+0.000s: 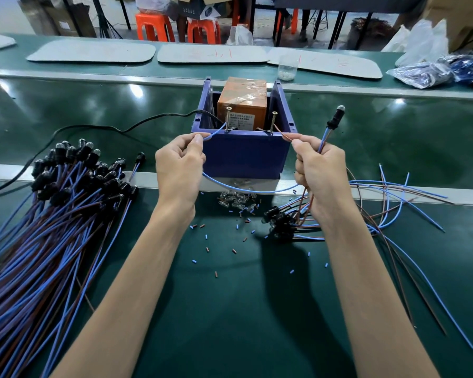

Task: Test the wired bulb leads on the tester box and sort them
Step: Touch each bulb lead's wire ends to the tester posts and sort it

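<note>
At the front edge of the tester box [243,156], the left hand [179,162] is pinching the blue wire [216,131], its tip pointing up at the left screw [227,117]. The right hand [321,170] is pinching the brown wire [282,135], aiming it at the right screw [273,121], just beside it. The bulb [340,109] is sticking up above the right hand, looking dark.

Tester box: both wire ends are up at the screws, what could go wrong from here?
1. The left hand and right hand pinch the blue wire and brown wire close to the bare left screw and right screw; a finger might touch a contact.
2. Either tip could slip off its screw and read as a false fail.
3. The blue wire's slack loop hangs near loose glass bulbs and could scatter them.
</note>
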The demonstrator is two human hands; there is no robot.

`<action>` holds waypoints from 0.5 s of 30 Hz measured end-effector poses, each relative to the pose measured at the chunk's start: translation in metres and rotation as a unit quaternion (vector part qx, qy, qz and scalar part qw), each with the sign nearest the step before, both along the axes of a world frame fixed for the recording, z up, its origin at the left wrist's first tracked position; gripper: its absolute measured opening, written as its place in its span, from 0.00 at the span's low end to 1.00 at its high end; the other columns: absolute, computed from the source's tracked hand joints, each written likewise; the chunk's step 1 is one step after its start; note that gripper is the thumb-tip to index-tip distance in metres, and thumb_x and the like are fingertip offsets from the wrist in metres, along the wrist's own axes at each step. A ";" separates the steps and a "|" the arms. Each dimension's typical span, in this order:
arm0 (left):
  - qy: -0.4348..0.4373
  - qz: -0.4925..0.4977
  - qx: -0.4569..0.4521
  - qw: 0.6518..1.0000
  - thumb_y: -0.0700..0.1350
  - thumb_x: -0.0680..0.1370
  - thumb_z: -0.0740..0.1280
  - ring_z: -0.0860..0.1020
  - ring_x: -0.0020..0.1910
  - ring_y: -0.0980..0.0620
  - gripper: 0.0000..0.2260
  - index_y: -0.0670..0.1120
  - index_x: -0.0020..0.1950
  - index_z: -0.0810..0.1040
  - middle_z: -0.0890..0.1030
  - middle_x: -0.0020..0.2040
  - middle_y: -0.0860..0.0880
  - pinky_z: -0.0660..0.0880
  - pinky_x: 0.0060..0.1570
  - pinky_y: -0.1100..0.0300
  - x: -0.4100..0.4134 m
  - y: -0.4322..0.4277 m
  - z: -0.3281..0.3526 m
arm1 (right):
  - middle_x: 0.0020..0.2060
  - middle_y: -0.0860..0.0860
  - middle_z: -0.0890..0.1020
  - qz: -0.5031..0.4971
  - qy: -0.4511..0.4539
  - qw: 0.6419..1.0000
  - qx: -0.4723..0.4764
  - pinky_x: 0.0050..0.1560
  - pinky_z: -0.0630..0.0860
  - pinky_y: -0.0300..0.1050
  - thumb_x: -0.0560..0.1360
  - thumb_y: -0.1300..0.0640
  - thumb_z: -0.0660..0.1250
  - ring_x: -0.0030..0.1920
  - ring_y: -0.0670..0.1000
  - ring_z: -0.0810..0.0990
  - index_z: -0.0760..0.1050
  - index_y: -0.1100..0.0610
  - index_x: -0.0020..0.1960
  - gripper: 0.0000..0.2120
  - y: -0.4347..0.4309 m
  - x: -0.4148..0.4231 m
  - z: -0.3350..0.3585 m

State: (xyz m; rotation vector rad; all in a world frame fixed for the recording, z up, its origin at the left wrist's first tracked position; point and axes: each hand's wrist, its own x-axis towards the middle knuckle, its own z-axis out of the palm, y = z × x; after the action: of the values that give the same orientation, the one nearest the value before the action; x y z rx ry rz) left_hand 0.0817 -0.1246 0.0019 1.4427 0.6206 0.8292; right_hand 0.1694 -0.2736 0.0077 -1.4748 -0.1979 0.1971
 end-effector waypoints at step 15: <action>-0.024 0.066 -0.031 0.997 0.40 0.81 0.60 0.67 0.24 0.61 0.08 0.47 0.47 0.78 0.70 0.21 0.59 0.63 0.29 0.69 0.003 0.001 -0.004 | 0.23 0.44 0.63 -0.074 0.010 0.997 0.021 0.27 0.59 0.36 0.79 0.63 0.59 0.26 0.44 0.58 0.79 0.52 0.43 0.13 0.005 0.002 -0.002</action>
State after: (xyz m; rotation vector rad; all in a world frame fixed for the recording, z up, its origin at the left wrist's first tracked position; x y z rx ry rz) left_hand 0.0843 -0.1235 -0.0017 1.3332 0.7049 0.9383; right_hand 0.1709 -0.2690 0.0054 -1.4383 -0.0766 0.0875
